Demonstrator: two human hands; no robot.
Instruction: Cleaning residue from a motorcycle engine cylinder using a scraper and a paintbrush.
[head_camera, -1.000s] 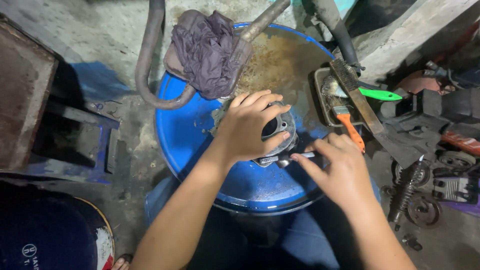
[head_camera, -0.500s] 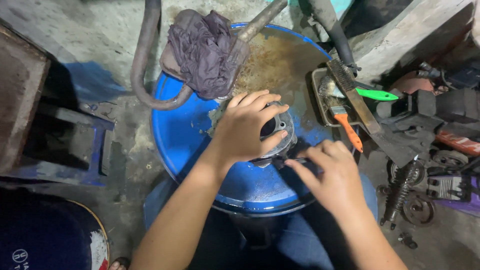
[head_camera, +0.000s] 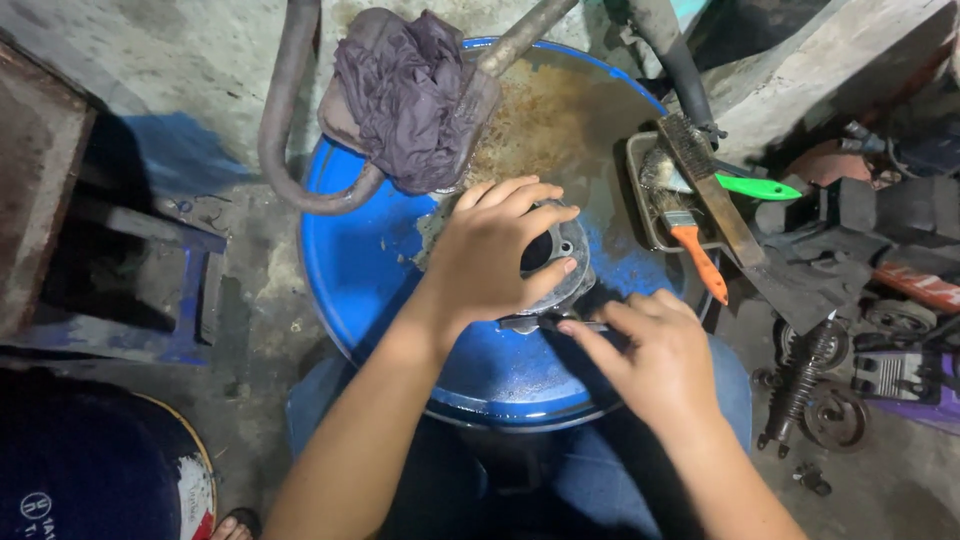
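blue drum lid (head_camera: 370, 270) on grimy concrete floor (head_camera: 170, 80).

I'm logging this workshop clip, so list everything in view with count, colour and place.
drum: one, blue with a rusty top, centre.
metal engine part: one, grey, on the drum under the left hand.
rag: one, dark purple, on the drum's far edge.
bent pipe: one, rusty brown, left of the rag.
tray: one, dark, right edge of the drum.
paintbrush: one, orange handle, on the tray.
wire brush: one, wooden, across the tray.
left hand: on the engine part.
right hand: holds a thin tool against it.
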